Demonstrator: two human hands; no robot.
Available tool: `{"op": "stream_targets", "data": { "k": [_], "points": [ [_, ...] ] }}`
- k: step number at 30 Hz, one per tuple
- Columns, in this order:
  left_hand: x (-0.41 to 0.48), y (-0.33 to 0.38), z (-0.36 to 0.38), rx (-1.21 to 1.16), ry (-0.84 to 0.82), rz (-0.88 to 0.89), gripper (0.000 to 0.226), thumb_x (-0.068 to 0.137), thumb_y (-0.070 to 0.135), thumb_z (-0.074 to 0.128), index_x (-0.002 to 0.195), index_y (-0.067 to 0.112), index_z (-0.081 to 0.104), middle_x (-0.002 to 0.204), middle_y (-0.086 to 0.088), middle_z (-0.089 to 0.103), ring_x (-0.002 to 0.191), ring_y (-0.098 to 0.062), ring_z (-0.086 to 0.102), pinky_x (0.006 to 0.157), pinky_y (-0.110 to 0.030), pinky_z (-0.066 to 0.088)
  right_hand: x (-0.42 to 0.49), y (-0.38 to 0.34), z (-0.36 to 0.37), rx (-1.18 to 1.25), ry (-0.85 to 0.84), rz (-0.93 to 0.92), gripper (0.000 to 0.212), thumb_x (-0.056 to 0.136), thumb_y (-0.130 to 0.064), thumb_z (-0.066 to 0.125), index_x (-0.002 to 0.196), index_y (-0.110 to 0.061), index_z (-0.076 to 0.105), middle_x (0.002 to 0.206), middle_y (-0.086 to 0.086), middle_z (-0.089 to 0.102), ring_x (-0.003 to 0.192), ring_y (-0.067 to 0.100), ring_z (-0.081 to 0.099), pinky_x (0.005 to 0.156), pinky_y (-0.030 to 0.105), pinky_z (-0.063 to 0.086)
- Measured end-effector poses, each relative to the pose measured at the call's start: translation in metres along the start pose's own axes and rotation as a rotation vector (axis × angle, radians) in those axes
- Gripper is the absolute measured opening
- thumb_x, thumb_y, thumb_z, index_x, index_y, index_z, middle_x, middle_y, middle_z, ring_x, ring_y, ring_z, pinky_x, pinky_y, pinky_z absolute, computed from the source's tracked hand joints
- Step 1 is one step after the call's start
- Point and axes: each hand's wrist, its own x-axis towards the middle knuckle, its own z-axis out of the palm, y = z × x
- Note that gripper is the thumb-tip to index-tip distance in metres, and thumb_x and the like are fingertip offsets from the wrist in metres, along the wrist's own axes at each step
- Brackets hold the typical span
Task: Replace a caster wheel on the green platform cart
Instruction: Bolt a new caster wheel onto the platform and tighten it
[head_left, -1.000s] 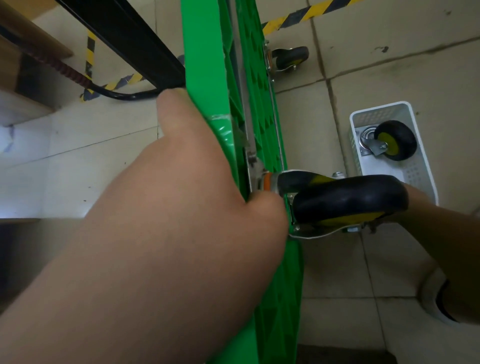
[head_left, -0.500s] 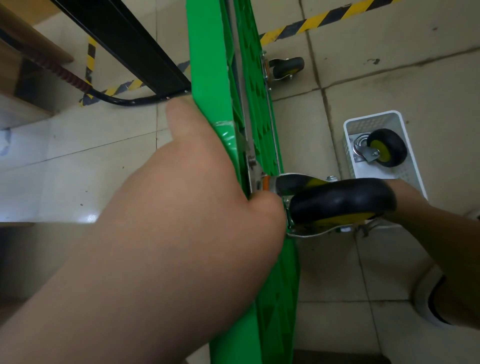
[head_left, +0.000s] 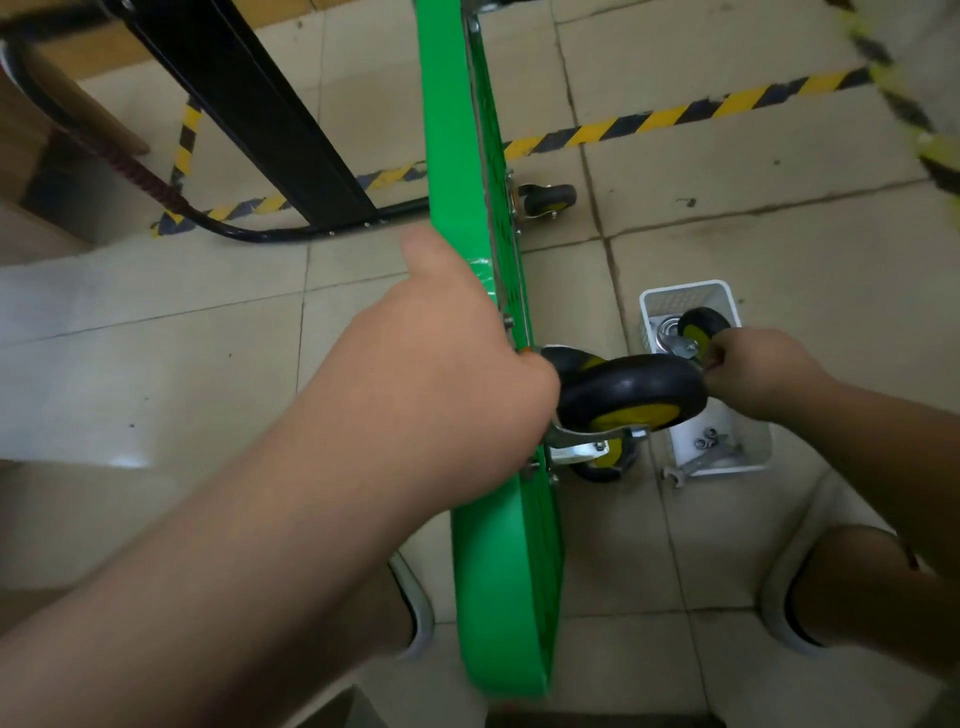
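The green platform cart (head_left: 452, 130) stands on its long edge on the tile floor (head_left: 779, 249). Its long axis runs from the top of the view down to between the person's feet. The smooth plastic deck faces left and the ribbed underside faces right.

The caster wheel (head_left: 631, 389) juts out to the right from the underside, near the person. It has a round black rubber tread, a yellow hub and a bright metal fork, and its tread edge faces up toward the camera.

The hands are apart, one on each side of that wheel. The left hand (head_left: 447, 374) wraps over the cart's upper edge right by the caster mount, with the thumb lying along the deck. The right hand (head_left: 753, 374) has its fingers curled against the outer end of the tread, gripping it.

A second caster (head_left: 602, 462) sits just below, and a far caster (head_left: 548, 199) is further along the underside.

A white perforated plastic basket (head_left: 680, 293) on the floor beside the cart holds a spare caster (head_left: 701, 325), small nuts (head_left: 706, 439) and a metal wrench (head_left: 696, 462). The cart's black handle (head_left: 249, 104) lies to the left.
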Motion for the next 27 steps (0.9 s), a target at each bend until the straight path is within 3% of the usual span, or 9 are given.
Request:
{"op": "stream_targets", "data": {
  "k": [5,8,11,15,22,27],
  "points": [
    [-0.006,-0.004,-0.002,-0.123,0.012,0.023,0.052,0.088,0.032,0.064,0.12,0.015,0.026,0.078,-0.009,0.048,0.053,-0.015,0.05,0.024,-0.014,0.024,-0.022,-0.024,-0.046,0.04,0.069,-0.091,0.006,0.081,-0.027,0.072,0.079,-0.022,0.071,0.085,0.006,0.07,0.081,0.026,0.062,0.068,0.029,0.044],
    [-0.009,-0.003,-0.007,-0.164,-0.021,0.025,0.055,0.09,0.032,0.062,0.126,0.015,0.024,0.084,-0.007,0.051,0.058,-0.012,0.051,0.027,-0.017,0.027,-0.04,-0.044,-0.08,0.123,0.073,-0.163,0.005,0.082,-0.025,0.073,0.078,-0.023,0.073,0.081,0.001,0.072,0.075,0.02,0.066,0.065,0.029,0.048],
    [-0.009,-0.002,-0.007,-0.159,-0.014,0.03,0.061,0.089,0.03,0.061,0.132,0.012,0.023,0.084,-0.006,0.054,0.061,-0.014,0.054,0.039,-0.024,0.028,-0.064,-0.062,-0.113,0.167,0.103,-0.223,0.006,0.085,-0.027,0.075,0.087,-0.023,0.077,0.085,-0.005,0.073,0.081,0.015,0.067,0.079,0.036,0.057],
    [-0.01,0.0,-0.008,-0.163,-0.017,0.045,0.062,0.088,0.029,0.061,0.133,0.01,0.021,0.088,-0.007,0.06,0.064,-0.017,0.06,0.039,-0.025,0.031,-0.093,-0.082,-0.141,0.228,0.111,-0.289,0.008,0.085,-0.03,0.076,0.093,-0.027,0.078,0.089,-0.012,0.071,0.087,0.01,0.067,0.085,0.034,0.055],
    [-0.007,-0.003,-0.006,-0.201,-0.03,0.066,0.066,0.088,0.027,0.06,0.137,0.014,0.019,0.111,-0.006,0.063,0.072,-0.02,0.063,0.046,-0.029,0.045,-0.128,-0.107,-0.168,0.247,0.046,-0.382,0.008,0.083,-0.031,0.078,0.088,-0.035,0.075,0.078,-0.016,0.07,0.076,-0.001,0.066,0.066,0.019,0.049],
    [-0.009,-0.002,-0.007,-0.196,-0.041,0.041,0.055,0.091,0.027,0.059,0.13,0.017,0.021,0.11,-0.007,0.062,0.061,-0.011,0.056,0.036,-0.019,0.032,-0.132,-0.114,-0.164,0.356,-0.026,-0.367,0.009,0.081,-0.028,0.079,0.087,-0.034,0.076,0.076,-0.02,0.072,0.078,0.018,0.074,0.073,0.039,0.063]
  ]
}}
